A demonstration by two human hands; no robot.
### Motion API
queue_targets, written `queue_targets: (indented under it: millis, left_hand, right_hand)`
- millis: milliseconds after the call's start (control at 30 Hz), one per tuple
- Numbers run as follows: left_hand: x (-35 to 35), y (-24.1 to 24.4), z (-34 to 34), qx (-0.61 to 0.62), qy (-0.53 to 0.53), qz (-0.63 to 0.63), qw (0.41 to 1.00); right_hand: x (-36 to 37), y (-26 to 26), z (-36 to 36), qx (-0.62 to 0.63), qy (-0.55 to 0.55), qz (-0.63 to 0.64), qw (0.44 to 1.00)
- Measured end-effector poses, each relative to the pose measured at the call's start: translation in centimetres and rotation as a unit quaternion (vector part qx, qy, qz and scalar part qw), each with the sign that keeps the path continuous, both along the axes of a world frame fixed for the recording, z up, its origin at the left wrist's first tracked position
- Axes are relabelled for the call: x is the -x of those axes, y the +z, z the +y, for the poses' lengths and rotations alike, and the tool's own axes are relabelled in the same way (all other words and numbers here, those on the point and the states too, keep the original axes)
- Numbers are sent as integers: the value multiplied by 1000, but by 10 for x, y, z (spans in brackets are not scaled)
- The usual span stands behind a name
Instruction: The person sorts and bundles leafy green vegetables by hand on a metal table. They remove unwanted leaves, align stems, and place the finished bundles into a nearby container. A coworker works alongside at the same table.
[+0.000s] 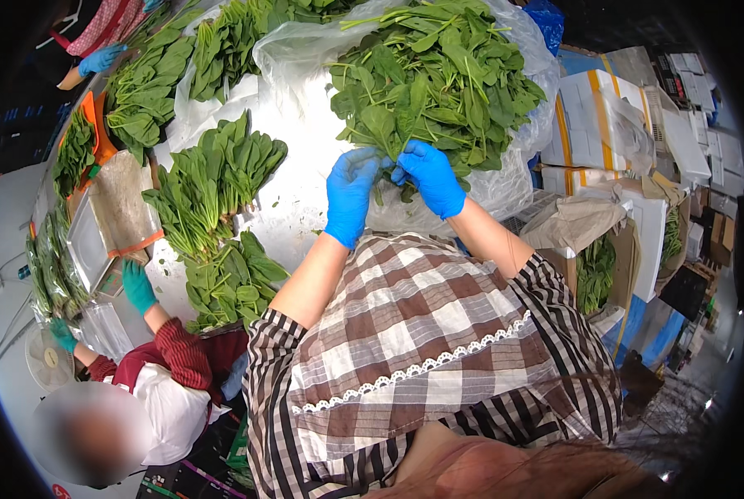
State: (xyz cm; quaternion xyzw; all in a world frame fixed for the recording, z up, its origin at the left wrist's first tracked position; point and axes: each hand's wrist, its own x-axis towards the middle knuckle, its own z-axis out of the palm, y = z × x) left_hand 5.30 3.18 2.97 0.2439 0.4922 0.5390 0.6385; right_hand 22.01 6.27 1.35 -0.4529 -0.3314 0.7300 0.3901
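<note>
A big heap of loose leafy greens (446, 87), which look like spinach, lies on a transparent plastic sheet (515, 181) in front of me. At its near edge my two blue-gloved hands meet. The fingers of my left hand (352, 194) close around the stem end of a small spinach plant (379, 128), whose leaves point away from me. My right hand (434, 181) pinches at the same stems from the other side. Fingers and leaves partly hide the exact grip. Left of my hands, tied-looking rows of spinach (213, 187) lie on the metal table (291, 187).
At left, a co-worker's green-gloved hand (138, 287) is beside a scale with a tray (122, 199). Another person's blue-gloved hand (100, 59) is at the far left. Foam boxes (596, 118) and an open carton of greens (596, 274) stand to the right.
</note>
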Motion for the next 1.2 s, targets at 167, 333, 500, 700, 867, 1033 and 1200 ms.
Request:
queue_targets:
  millis: [167, 333, 500, 700, 867, 1033, 1200]
  left_hand:
    - [6, -1, 6, 39, -48, -77, 995]
    - [5, -8, 4, 39, -8, -54, 998]
    - [2, -4, 3, 16, -24, 11, 1000]
    - [-2, -8, -2, -48, -27, 98, 994]
    - [-7, -9, -1, -206, -24, 261, 943]
    - [-7, -5, 3, -286, -35, 310, 906]
    - [1, -3, 4, -239, -201, 317, 895]
  right_hand:
    - [2, 8, -2, 57, 55, 26, 996]
    - [7, 12, -5, 14, 97, -56, 994]
    - [8, -2, -7, -36, 88, -106, 990]
    - [9, -6, -11, -23, 39, -42, 998]
    - [9, -16, -16, 36, -46, 132, 990]
    - [14, -6, -13, 134, -83, 206, 966]
    - [-2, -9, 0, 121, -16, 284, 951]
